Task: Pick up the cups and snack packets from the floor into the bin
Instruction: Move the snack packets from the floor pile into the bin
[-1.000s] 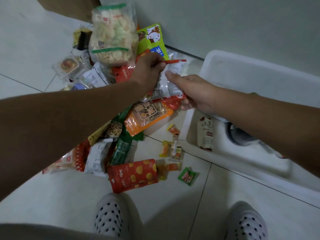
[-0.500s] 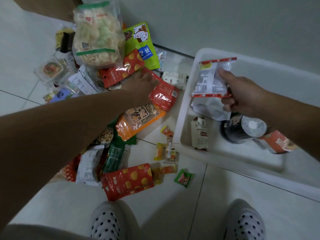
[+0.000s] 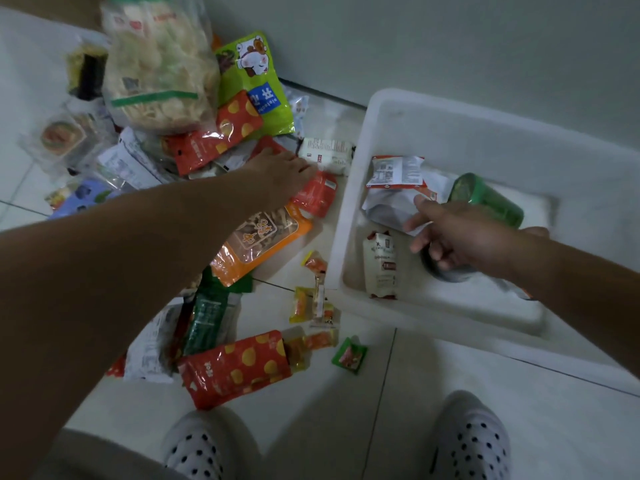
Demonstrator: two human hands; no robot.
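1. Two red dotted packets (image 3: 239, 367) lay among the snack pile on the floor.
2. The bin (image 3: 346, 237) held three packets and a green cup (image 3: 491, 199).
3. The left hand (image 3: 280, 174) pressed an orange-red packet (image 3: 317, 195), grip unclear; the right hand (image 3: 464, 233) hung empty, fingers spread.

Views: I have just the one, a head-worn wide-angle camera.
Facing: forward and steeply down onto the floor (image 3: 433, 403).
Nearness: close; both forearms fill my lower frame, shoes (image 3: 471, 441) at the bottom edge.
Framing: packets (image 3: 242, 365) left, bin (image 3: 349, 244) right, wall (image 3: 450, 39) on top.
Overlap: none.
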